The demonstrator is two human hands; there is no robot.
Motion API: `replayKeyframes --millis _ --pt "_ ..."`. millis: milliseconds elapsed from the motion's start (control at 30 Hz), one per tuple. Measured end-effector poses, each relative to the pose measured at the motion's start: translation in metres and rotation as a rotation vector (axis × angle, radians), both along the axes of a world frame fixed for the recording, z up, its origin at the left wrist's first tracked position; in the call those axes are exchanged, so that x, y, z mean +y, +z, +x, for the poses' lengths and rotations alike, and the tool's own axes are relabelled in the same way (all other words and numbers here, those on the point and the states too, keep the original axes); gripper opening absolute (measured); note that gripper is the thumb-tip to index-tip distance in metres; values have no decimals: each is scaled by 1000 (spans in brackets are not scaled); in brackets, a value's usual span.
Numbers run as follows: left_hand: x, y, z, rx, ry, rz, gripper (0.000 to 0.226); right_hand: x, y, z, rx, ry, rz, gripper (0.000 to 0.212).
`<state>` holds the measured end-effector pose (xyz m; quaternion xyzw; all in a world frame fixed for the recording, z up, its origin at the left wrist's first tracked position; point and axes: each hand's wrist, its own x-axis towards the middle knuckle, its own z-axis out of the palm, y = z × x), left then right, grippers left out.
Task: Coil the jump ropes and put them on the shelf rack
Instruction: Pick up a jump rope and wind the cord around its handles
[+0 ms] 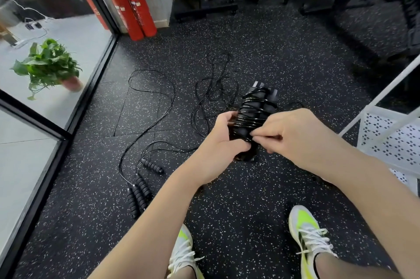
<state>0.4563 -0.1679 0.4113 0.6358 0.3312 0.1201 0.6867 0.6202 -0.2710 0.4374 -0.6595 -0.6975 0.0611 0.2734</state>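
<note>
Left hand (221, 140) grips wrapped rope bundle (255, 115) | right hand (288, 133) pinches cord | loose ropes (145, 178) at 8 o'clock (uncoiled) | rack (391, 140) awaits.

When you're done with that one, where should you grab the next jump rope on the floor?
By its handles. Three of them lie bunched together near your left foot, thick and ridged. Reach down from above with the left hand; the thin cord sprawls loose and would likely tangle.

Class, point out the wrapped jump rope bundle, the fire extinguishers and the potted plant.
wrapped jump rope bundle (255, 110): head view, on the cord coils round the handles.
fire extinguishers (141, 9): head view, on the right cylinder's body.
potted plant (48, 63): head view, on the leaves.
</note>
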Motion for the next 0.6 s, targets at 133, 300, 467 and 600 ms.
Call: replayKeyframes --millis 133,300,467,600 --pt "1 0 -1 -29 3 -109 66 1 1 -3 -29 20 -52 20" --pt "0 -6 -2 -9 -23 -110 70 3 2 -2 -73 22 -222 21" --pt "0 -14 -1 -22 -28 -136 70 1 -6 -5 -150 43 -98 22" --pt "2 -14 -2 -77 -24 -233 71 -5 -9 -5 -82 -12 -89 16"
